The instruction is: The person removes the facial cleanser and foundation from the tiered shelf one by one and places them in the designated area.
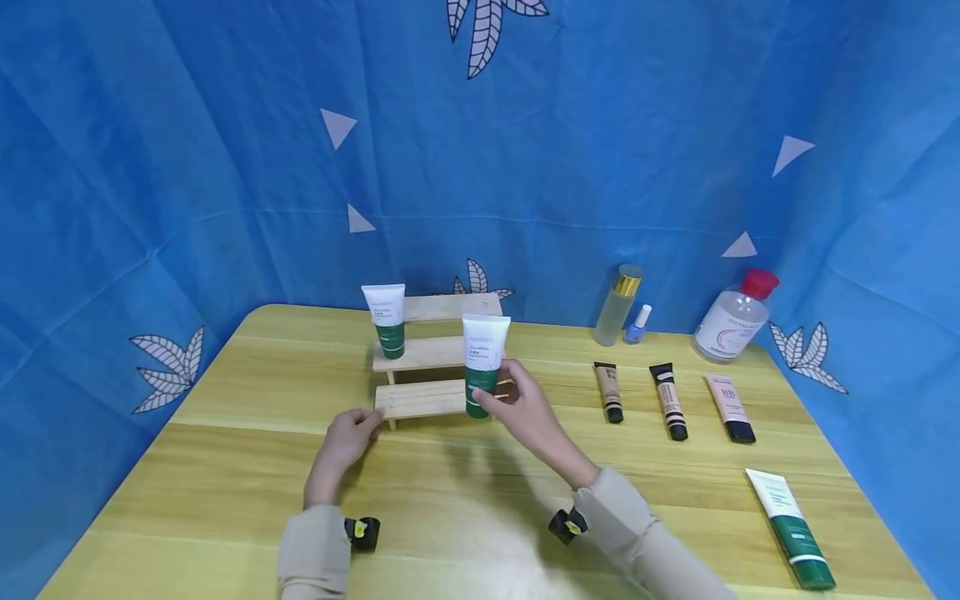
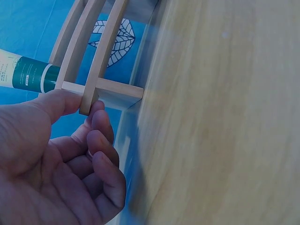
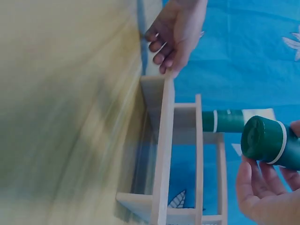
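A three-step wooden display rack [image 1: 423,400] stands on the table. My left hand [image 1: 347,442] pinches the left end of its lowest step between thumb and forefinger, the other fingers loosely curled in the left wrist view. In my right hand [image 1: 531,414] is a white and green squeeze tube [image 1: 484,354], gripped near its green cap and upright before the rack's right half. The right wrist view shows the cap end [image 3: 265,140] of this tube apart from the steps. A similar tube [image 1: 387,321] stands cap down on the middle step at the left.
To the right lie three small cosmetic tubes [image 1: 669,402] and another green and white tube [image 1: 791,529]. Behind them stand a gold-capped bottle [image 1: 617,307], a nail polish bottle [image 1: 637,325] and a red-capped bottle [image 1: 733,323]. A blue curtain [image 1: 570,167] hangs behind the table.
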`<state>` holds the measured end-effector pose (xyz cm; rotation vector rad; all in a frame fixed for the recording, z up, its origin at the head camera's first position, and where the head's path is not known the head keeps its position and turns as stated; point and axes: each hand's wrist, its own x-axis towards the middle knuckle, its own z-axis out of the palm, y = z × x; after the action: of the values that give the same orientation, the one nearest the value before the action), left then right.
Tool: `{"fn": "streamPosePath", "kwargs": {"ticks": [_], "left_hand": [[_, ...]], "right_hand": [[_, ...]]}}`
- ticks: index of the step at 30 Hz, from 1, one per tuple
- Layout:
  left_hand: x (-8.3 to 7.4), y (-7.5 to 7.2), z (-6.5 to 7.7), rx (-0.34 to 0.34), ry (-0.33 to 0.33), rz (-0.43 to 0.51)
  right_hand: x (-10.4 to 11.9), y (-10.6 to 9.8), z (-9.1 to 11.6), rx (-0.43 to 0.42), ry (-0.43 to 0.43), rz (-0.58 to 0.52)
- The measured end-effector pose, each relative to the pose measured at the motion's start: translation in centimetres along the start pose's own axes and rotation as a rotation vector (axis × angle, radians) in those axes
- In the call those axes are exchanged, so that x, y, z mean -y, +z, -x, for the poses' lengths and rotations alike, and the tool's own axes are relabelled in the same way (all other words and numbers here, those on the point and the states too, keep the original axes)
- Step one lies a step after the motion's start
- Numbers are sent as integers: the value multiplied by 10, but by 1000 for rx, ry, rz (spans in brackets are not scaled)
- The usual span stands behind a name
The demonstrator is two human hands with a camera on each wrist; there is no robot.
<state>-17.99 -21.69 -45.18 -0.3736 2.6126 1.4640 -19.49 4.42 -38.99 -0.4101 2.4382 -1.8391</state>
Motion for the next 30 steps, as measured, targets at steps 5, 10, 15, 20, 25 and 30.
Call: {"fn": "streamPosePath", "kwargs": {"ticks": [5, 10, 15, 20, 25, 30], "left_hand": [[2, 1, 1, -1, -7, 3], [2, 1, 1, 7, -15, 3], [1, 0, -2, 16, -21, 16], [0, -2, -3, 15, -14, 13], [0, -2, -2, 15, 1, 14], [0, -2, -1, 20, 3, 16]], "right_hand": [[-1, -8, 20, -25, 58, -14], [-3, -19, 34, -76, 88, -52], [-2, -28, 42, -132, 82, -72], [-4, -37, 46, -170, 88, -99], [-8, -45, 52, -201, 103, -105], [-12, -56, 59, -223, 152, -81]]}}
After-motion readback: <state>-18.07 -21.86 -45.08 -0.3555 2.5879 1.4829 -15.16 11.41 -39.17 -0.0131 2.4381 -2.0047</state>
